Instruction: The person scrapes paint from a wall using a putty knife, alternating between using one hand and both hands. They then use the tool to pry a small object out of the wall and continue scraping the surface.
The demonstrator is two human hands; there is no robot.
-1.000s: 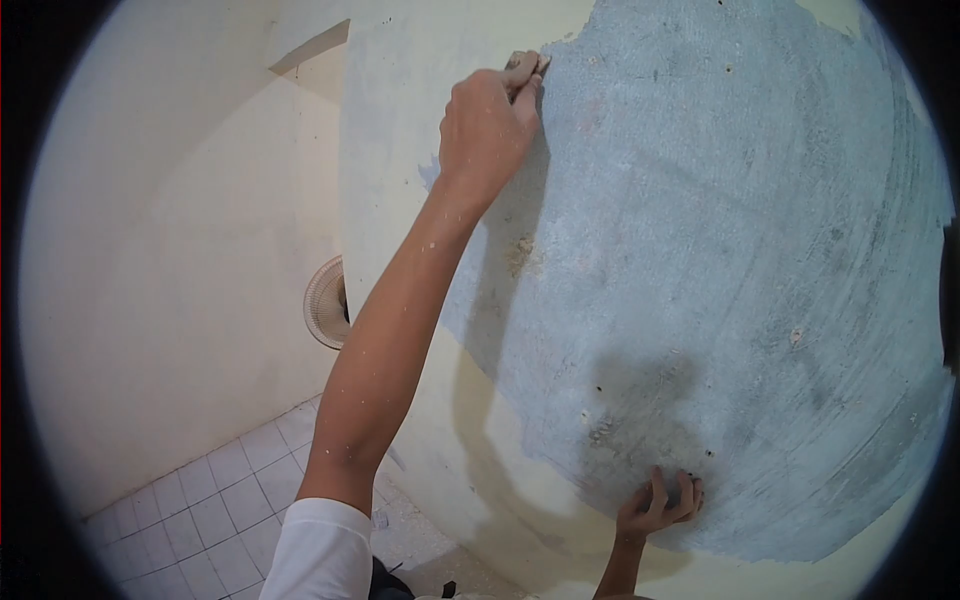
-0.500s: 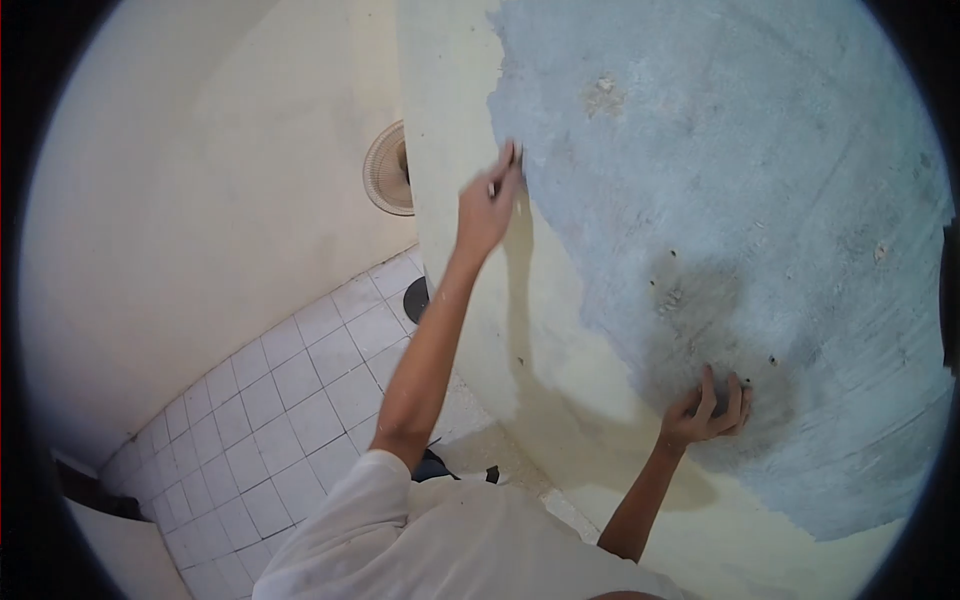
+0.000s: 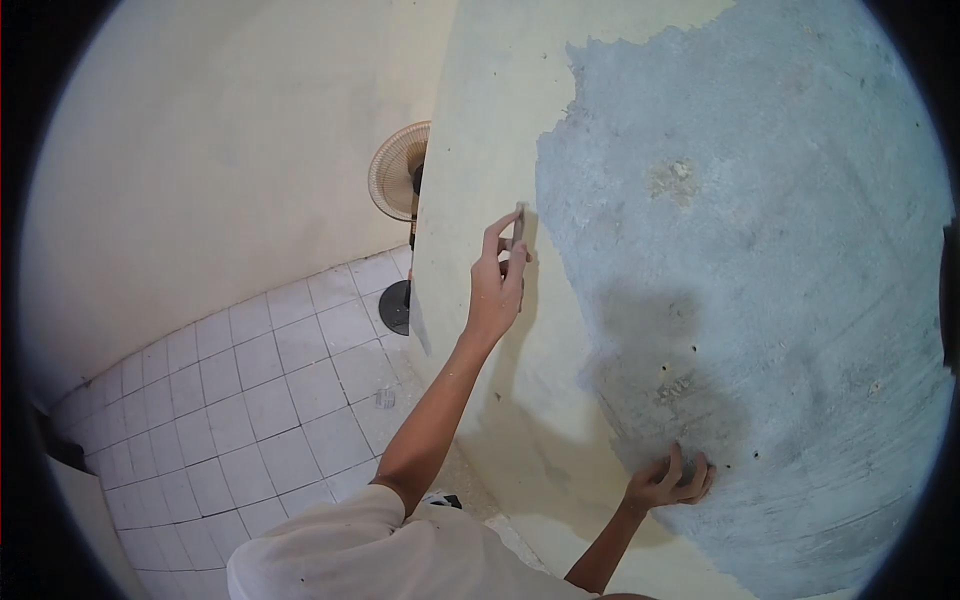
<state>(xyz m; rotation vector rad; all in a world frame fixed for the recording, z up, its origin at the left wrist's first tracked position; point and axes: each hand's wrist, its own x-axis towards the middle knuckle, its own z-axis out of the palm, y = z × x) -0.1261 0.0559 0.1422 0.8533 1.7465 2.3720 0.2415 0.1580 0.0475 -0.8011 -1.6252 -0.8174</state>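
Observation:
A thin, flat, greyish piece (image 3: 519, 224) stands edge-on between the thumb and fingers of my left hand (image 3: 495, 290). That hand is over the pale yellow part of the wall (image 3: 490, 150), just left of the ragged border of the grey-blue patch (image 3: 760, 250). What kind of piece it is I cannot tell. Lower down, my right hand (image 3: 665, 482) has its fingers bent and spread, fingertips at the grey-blue surface near its lower left border. Dark shadow falls on the wall above this hand. A rough pale chipped spot (image 3: 673, 182) shows higher on the patch.
A standing fan (image 3: 397, 172) with a round dark base (image 3: 395, 308) is partly hidden behind the wall's left edge. White floor tiles (image 3: 240, 400) lie at lower left, with a small clear scrap (image 3: 385, 398) on them. Several small holes dot the grey-blue patch.
The view has shifted, showing more of the fan and the upper patch. My left hand has moved off the patch border onto the yellow area. My right hand stays at the wall, fingers bent.

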